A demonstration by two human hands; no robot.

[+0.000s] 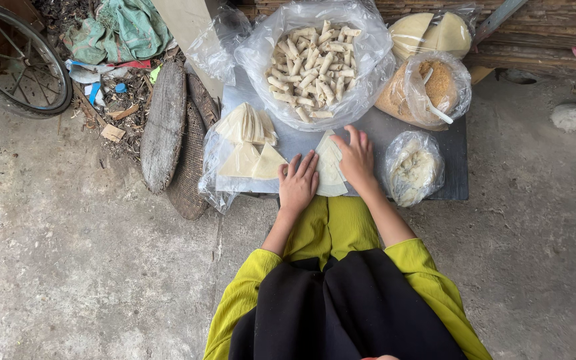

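Left hand (298, 181) flat, fingers spread, pressing the left edge of a pale triangular wrapper (330, 167) on the grey tabletop (375, 130). Right hand (357, 157) also open, fingers splayed over the wrapper's right side. Just left: wrapper stack (248, 143) on clear plastic. Beyond: open bag of rolls (313, 63). Right: bag of white filling (413, 170); behind it, bag of brown crumbs (428, 87)
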